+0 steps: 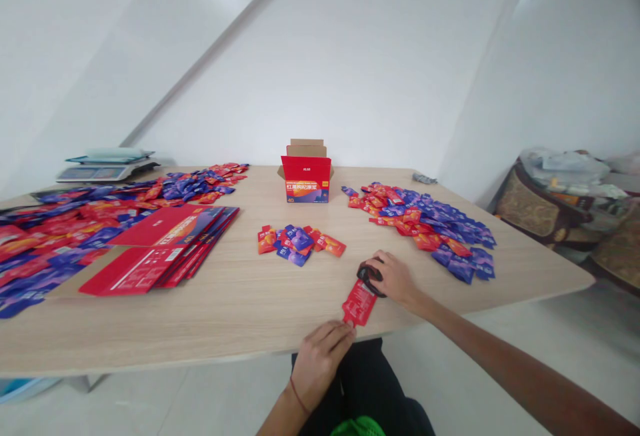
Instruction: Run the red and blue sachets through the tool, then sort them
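Observation:
A red pouch [360, 303] lies flat on the table [225, 329] near its front edge, printed side up. My left hand [323, 359] pinches the narrow spout end of it at the table edge. My right hand [393, 279] is closed around a small black rounded hand tool [370, 279], which rests over the pouch's far end and covers that part. What the tool exactly is cannot be made out. Just beyond, to the left, a small heap of red and blue pouches [299, 239] lies in the middle of the table.
A printed red carton [307, 183] stands with its top flaps up near the wall. Flattened cartons [150, 256] are stacked at left, beside a large spread of pouches [115, 213]. A scale [107, 169] sits behind them. More pouches [425, 219] cover the right side.

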`<state>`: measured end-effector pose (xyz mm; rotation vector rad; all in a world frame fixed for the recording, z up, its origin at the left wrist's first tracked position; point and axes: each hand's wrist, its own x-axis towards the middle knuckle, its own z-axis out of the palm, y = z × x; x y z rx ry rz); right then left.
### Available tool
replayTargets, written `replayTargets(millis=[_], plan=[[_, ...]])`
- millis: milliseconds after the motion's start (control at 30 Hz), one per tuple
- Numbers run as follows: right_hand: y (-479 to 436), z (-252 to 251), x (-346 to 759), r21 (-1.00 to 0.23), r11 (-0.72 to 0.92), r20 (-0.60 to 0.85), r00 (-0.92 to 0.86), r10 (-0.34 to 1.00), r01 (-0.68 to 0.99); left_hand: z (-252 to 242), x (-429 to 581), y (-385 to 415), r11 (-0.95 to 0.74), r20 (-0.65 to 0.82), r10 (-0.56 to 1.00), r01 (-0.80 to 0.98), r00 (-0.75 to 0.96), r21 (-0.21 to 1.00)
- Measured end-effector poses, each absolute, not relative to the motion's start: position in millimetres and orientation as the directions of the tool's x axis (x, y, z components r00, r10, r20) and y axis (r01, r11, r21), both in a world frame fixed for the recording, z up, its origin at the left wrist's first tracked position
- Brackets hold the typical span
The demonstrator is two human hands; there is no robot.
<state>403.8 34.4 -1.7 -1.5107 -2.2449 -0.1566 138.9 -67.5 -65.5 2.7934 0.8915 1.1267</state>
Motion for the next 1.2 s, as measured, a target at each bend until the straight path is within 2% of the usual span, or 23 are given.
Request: replayTargets(millis=[167,267,400,567,900,1067,1200], plan=[[21,33,398,-0.281,0.404,0.527,-0.211,0.823,0.871,-66,139,-68,-0.842,0.644,0.494,0.508,0.585,0.184],[-2,41,373,-0.331,0.478,0.513,-0.270,0.815,0.813,-65,139,-68,-0.843,0.644,0.491,0.508,0.587,0.179],[-25,20,339,-0.314,0.538,0.407,-0.401,0.821,0.783,-64,140,-68,-0.841,0.632,0.504,0.503,0.589,0.201],[-24,-4,334,-0.232,0.539,0.323,-0.459,0.828,0.810,-64,141,-68,-0.848,0.627,0.495,0.490,0.601,0.200],[31,-9,381,-0.153,0.447,0.354,-0.374,0.857,0.881,-64,140,-68,-0.844,0.645,0.480,0.514,0.595,0.154],[58,-15,408,-0.176,0.359,0.352,-0.283,0.893,0.916,-64,140,-67,-0.845,0.658,0.474,0.512,0.585,0.154],[63,-7,417,-0.310,0.326,0.352,-0.211,0.912,0.893,-64,143,-69,-0.836,0.661,0.471,0.535,0.584,0.123]])
